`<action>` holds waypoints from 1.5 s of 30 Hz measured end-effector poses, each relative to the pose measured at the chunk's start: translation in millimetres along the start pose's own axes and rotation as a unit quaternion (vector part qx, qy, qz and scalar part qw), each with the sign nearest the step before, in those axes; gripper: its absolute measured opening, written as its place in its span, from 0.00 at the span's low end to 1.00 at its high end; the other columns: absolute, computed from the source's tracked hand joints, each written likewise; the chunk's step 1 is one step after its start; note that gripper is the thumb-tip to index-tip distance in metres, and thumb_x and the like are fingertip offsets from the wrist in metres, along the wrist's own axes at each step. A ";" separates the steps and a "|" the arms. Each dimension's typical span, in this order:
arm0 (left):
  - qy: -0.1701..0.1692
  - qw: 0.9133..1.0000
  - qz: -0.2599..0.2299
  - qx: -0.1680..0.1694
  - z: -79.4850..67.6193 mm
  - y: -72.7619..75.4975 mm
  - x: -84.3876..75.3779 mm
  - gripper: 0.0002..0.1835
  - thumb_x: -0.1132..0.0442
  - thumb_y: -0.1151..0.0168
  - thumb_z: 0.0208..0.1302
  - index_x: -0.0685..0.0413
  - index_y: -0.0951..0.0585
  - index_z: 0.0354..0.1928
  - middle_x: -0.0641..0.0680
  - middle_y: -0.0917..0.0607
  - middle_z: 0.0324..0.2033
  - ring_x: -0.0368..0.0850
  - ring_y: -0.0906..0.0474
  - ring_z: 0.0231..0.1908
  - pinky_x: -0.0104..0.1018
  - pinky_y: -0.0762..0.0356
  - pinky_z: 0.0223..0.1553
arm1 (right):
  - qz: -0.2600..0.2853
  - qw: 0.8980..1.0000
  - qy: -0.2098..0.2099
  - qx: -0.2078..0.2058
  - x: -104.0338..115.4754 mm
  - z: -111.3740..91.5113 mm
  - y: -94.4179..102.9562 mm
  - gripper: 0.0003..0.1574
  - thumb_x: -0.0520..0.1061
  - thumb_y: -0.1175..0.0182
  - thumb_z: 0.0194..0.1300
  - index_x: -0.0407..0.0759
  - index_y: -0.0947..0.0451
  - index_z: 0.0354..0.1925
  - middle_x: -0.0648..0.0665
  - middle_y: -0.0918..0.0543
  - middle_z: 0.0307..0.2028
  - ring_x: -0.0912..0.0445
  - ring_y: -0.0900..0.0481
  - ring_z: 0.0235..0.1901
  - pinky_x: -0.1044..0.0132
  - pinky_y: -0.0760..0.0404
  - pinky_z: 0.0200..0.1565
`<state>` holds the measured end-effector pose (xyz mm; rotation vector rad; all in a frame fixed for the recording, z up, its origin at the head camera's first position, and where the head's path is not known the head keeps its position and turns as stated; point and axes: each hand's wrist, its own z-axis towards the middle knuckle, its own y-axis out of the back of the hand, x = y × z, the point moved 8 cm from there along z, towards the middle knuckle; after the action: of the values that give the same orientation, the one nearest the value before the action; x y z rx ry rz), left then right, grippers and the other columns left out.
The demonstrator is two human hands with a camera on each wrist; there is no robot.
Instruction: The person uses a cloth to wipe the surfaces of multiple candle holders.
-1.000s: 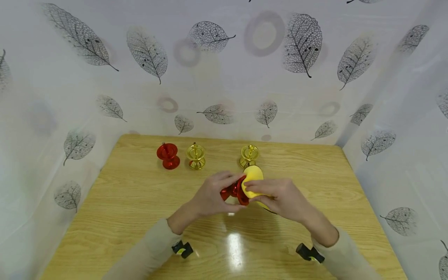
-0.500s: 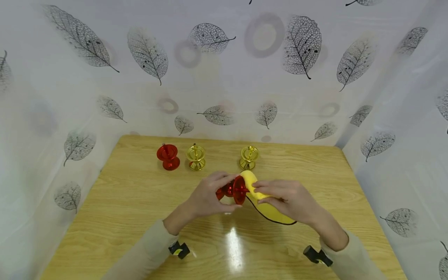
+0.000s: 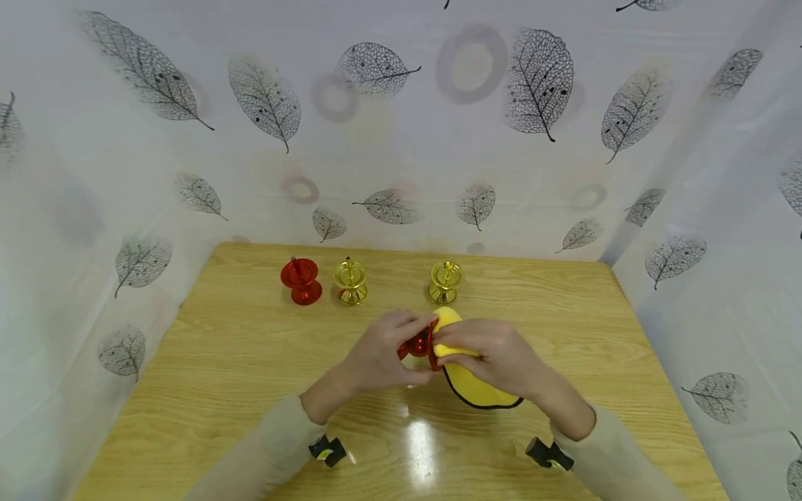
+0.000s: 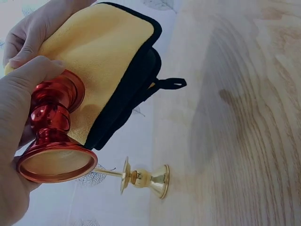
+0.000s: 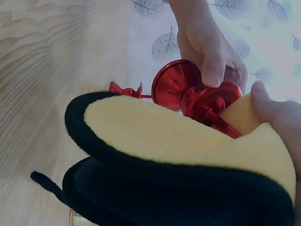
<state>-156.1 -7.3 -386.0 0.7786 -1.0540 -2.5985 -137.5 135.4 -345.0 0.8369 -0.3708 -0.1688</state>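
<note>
My left hand (image 3: 379, 351) grips a shiny red candle holder (image 4: 51, 117) by its side, tilted so its hollow base faces left and its dish faces right. My right hand (image 3: 498, 351) pinches a folded yellow cloth (image 3: 473, 386) with black edging and a dark underside. The cloth lies against the dish end of the candle holder, covering part of it in the head view. In the right wrist view the holder's pin (image 5: 223, 125) points into the fold of the cloth. Both hands hold these things up over the table.
Along the back of the wooden table (image 3: 250, 369) stand another red candle holder (image 3: 302, 280), a gold candle holder (image 3: 351, 281) beside it and a second gold one (image 3: 445, 281) farther right. A leaf-patterned curtain (image 3: 401, 160) hangs behind and at both sides.
The right hand and cloth drew away to the right, baring the dish and pin, then came back against the dish. The left hand shifted slightly left and back, still holding the candle holder.
</note>
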 end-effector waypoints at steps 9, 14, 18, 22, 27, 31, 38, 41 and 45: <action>0.014 1.000 -0.003 0.008 -2.4 1.1 1.1 0.45 0.54 0.11 0.42 0.64 0.18 0.64 0.57 0.11 0.52 0.47 0.13 0.49 0.37 0.12 0.52 | -0.041 0.998 0.029 0.023 3.3 -2.0 -3.8 0.26 0.39 0.19 0.48 0.40 0.10 0.49 0.41 0.08 0.48 0.48 0.07 0.45 0.64 0.09 0.45; 0.013 1.000 -0.006 -0.002 -3.8 3.1 2.5 0.43 0.53 0.11 0.43 0.64 0.17 0.63 0.57 0.11 0.51 0.46 0.13 0.47 0.33 0.12 0.48 | 0.000 1.000 -0.022 0.021 -5.6 -7.0 1.1 0.26 0.36 0.21 0.50 0.39 0.10 0.51 0.38 0.08 0.49 0.45 0.07 0.43 0.72 0.11 0.43; 0.011 1.000 -0.006 -0.009 -5.0 3.2 3.5 0.42 0.54 0.11 0.42 0.64 0.16 0.61 0.56 0.10 0.49 0.46 0.13 0.47 0.36 0.12 0.50 | 0.029 0.997 -0.069 0.026 -13.7 -12.2 4.7 0.25 0.33 0.22 0.51 0.38 0.10 0.51 0.38 0.07 0.48 0.45 0.07 0.43 0.75 0.12 0.44; 0.010 1.000 -0.001 -0.010 -5.7 2.8 3.7 0.43 0.53 0.11 0.41 0.64 0.16 0.61 0.56 0.10 0.49 0.47 0.13 0.47 0.39 0.12 0.52 | 0.043 0.993 -0.111 0.029 -21.3 -17.1 8.8 0.23 0.31 0.23 0.52 0.38 0.10 0.50 0.40 0.06 0.45 0.48 0.06 0.41 0.76 0.13 0.45; -0.006 1.000 0.019 -0.014 -6.5 1.2 2.0 0.45 0.51 0.10 0.39 0.62 0.16 0.62 0.56 0.11 0.49 0.48 0.13 0.48 0.42 0.13 0.54 | 0.060 0.986 -0.154 0.025 -30.2 -19.0 11.7 0.20 0.31 0.26 0.58 0.37 0.10 0.50 0.41 0.06 0.41 0.61 0.09 0.32 0.81 0.16 0.35; -0.028 0.999 0.038 -0.012 -6.2 -1.7 -2.2 0.45 0.49 0.10 0.39 0.61 0.16 0.62 0.54 0.11 0.47 0.45 0.15 0.45 0.38 0.14 0.51 | 0.052 0.984 -0.171 0.023 -32.3 -16.4 9.0 0.18 0.33 0.25 0.58 0.39 0.10 0.48 0.42 0.06 0.40 0.66 0.14 0.29 0.80 0.20 0.31; -0.025 0.999 0.040 0.002 -4.4 -4.6 -4.5 0.44 0.49 0.11 0.42 0.61 0.16 0.62 0.54 0.11 0.48 0.45 0.14 0.47 0.39 0.14 0.54 | 0.023 0.992 -0.120 0.018 -17.7 -5.1 -3.7 0.16 0.38 0.21 0.54 0.40 0.10 0.43 0.44 0.06 0.38 0.55 0.06 0.36 0.76 0.13 0.40; -0.016 0.999 0.037 0.002 -4.8 -3.0 -2.4 0.44 0.50 0.11 0.42 0.61 0.17 0.63 0.55 0.11 0.50 0.46 0.14 0.48 0.40 0.13 0.55 | 0.000 0.997 -0.081 0.019 -10.0 -2.4 -6.2 0.18 0.40 0.20 0.52 0.40 0.10 0.44 0.44 0.06 0.38 0.53 0.06 0.36 0.71 0.11 0.40; -0.016 0.999 0.031 -0.013 -4.9 2.5 -0.7 0.45 0.51 0.10 0.40 0.62 0.17 0.62 0.56 0.11 0.51 0.48 0.14 0.49 0.42 0.13 0.55 | 0.027 0.994 -0.103 0.020 -14.9 -7.0 -5.7 0.23 0.37 0.20 0.52 0.40 0.12 0.48 0.42 0.06 0.42 0.52 0.07 0.39 0.70 0.11 0.42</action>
<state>-152.8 -11.6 -386.9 0.6901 -1.0338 -2.5745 -148.6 140.8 -357.4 0.8500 -0.5906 -0.1985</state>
